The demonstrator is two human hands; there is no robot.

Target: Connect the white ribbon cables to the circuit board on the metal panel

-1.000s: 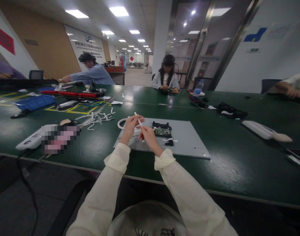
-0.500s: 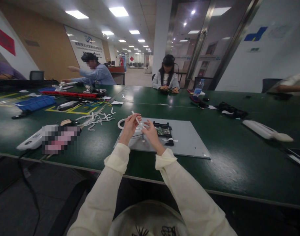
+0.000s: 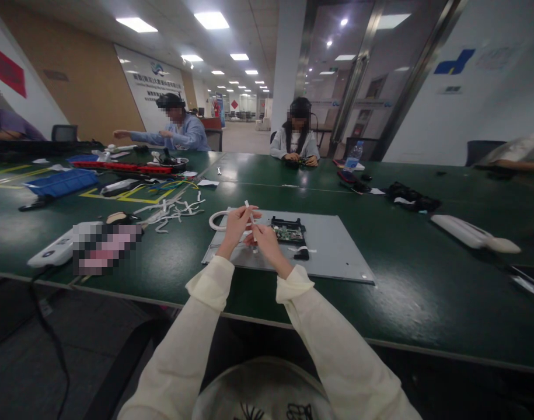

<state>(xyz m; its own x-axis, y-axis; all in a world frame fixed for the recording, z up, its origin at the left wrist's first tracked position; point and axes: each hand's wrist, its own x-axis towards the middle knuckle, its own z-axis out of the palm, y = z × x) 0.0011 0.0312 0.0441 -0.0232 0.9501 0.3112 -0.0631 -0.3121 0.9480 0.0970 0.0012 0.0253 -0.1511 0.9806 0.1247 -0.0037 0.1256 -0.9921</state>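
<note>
A thin white strip (image 3: 251,217) stands nearly upright between my two hands. My left hand (image 3: 237,226) pinches it near its upper part, and my right hand (image 3: 265,240) grips it lower down, close beside the left. Both are above the left part of a grey panel (image 3: 332,251). On that panel, just beyond my right hand, lies a black frame with a green circuit board (image 3: 288,232). A small black piece (image 3: 302,253) with white tape sits nearer to me. Part of a white ring (image 3: 215,221) shows left of my left hand.
Left on the green table (image 3: 407,233) are loose white strips (image 3: 173,211), a blue tray (image 3: 62,183) and a white device (image 3: 59,248). A long white object (image 3: 461,230) and black items (image 3: 411,197) lie right. People sit across the table.
My hands have come closer together, and the white strip has turned from slanting to nearly upright. Across the table at the left, a person has shifted right and drawn one arm in.
</note>
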